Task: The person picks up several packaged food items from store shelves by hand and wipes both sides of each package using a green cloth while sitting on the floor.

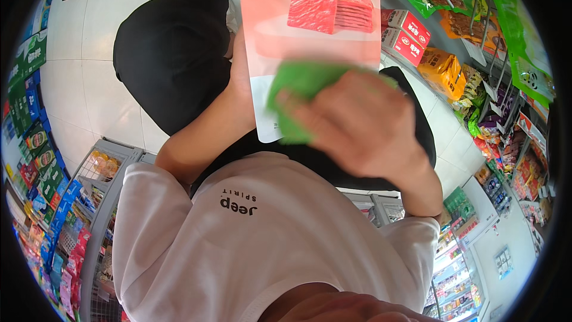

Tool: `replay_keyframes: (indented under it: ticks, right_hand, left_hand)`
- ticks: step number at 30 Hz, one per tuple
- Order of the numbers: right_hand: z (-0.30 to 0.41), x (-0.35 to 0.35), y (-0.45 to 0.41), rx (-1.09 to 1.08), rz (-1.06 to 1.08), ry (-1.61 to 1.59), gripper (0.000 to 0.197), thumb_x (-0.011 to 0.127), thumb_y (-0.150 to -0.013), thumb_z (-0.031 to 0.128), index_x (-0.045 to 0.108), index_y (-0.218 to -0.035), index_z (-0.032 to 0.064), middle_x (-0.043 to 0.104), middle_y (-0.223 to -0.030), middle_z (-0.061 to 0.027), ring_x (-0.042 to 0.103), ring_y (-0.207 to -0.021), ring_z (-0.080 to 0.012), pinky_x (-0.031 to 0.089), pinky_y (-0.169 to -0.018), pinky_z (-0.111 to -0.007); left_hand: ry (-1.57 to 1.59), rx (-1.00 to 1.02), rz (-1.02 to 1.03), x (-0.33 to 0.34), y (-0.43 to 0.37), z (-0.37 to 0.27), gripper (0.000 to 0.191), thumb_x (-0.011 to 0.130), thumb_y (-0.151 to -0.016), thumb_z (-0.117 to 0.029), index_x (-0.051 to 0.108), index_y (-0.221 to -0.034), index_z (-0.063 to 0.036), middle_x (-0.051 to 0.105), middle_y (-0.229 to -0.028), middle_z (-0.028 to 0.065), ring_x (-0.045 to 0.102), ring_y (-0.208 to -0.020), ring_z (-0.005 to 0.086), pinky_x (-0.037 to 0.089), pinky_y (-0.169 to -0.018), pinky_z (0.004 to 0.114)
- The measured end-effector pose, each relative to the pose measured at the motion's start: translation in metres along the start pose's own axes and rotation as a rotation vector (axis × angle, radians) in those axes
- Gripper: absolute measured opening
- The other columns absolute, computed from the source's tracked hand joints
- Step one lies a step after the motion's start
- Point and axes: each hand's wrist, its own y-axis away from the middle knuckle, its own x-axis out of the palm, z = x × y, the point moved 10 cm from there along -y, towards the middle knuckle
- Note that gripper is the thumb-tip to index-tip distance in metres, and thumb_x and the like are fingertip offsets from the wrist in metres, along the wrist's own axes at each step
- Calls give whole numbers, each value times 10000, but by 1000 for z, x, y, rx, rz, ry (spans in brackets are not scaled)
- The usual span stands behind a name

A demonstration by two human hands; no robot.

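Observation:
A large pink and white packet, printed with red meat slices, stands upright before me. At its left edge, my left hand grips it, with the fingers hidden behind. My right hand holds a green cloth against the lower front of the packet. Both the right hand and the cloth are blurred by motion. The packet's top runs out of the picture.
Hanging green snack bags and hooks line the right side, above red and white boxes and an orange bag. My black-trousered knees flank the packet. Stocked grey shelving stands at lower left.

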Motion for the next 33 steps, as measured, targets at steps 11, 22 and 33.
replay_keyframes:
  ticks: [11, 22, 33]
  right_hand:
    - [-22, -9, 4, 74, 17, -4, 377, 717, -662, 166, 742, -1032, 103, 520, -766, 0, 574, -683, -166, 470, -532, -307]
    - [-58, -36, 10, 266, -146, 41, 515, 805, -656, 157, 765, -1167, 113, 515, -785, -21, 533, -658, -173, 449, -560, -306]
    - [-62, -49, 13, 269, -150, 64, 461, 804, -697, 157, 766, -1152, 88, 514, -785, -38, 526, -649, -183, 441, -564, -316]
  left_hand:
    - [-47, 35, 47, 11, 2, -5, 692, 377, -1010, -554, 455, -1433, -12, 568, -1370, 180, 593, -1203, 316, 497, -1025, 440]
    - [-5, -170, -133, -3, 0, 21, 652, 324, -1049, -492, 401, -1480, -9, 525, -1430, 194, 566, -1266, 337, 480, -1065, 459]
    - [-380, -175, -138, -6, 6, 17, 618, 355, -1049, -454, 396, -1479, -11, 555, -1395, 195, 611, -1209, 322, 538, -990, 441]
